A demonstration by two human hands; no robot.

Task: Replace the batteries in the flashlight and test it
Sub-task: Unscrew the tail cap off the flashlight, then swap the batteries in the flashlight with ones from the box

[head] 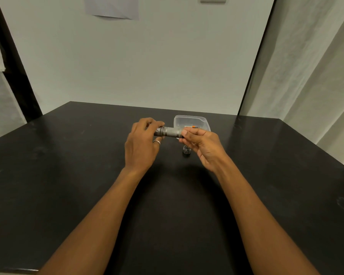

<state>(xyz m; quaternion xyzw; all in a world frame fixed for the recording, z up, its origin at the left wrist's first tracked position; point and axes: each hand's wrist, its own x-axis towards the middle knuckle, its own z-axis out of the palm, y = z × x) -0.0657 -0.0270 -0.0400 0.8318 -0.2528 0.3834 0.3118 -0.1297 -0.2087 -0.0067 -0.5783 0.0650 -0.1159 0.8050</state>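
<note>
Black and faintly glossy, the table (68,175) runs under both forearms. Above it the left hand (142,143), a silver ring (157,142) on one finger, curls its fingers and thumb round the wider left end of the flashlight (170,132). That grey metal flashlight lies level in the air, bridging the two hands and clear of the tabletop. Just below its right end, between the wrists and nearer the right one, a small dark cap (186,151) stands on the table, apart from the barrel. The right hand (202,143) pinches the flashlight's right end: thumb on top, fingers folded beneath. Both hands are thus clamped on the one thing, each at its own end. Just beyond the right hand's knuckles sits a clear plastic container (204,121) holding something orange (193,126), too small to identify.
</note>
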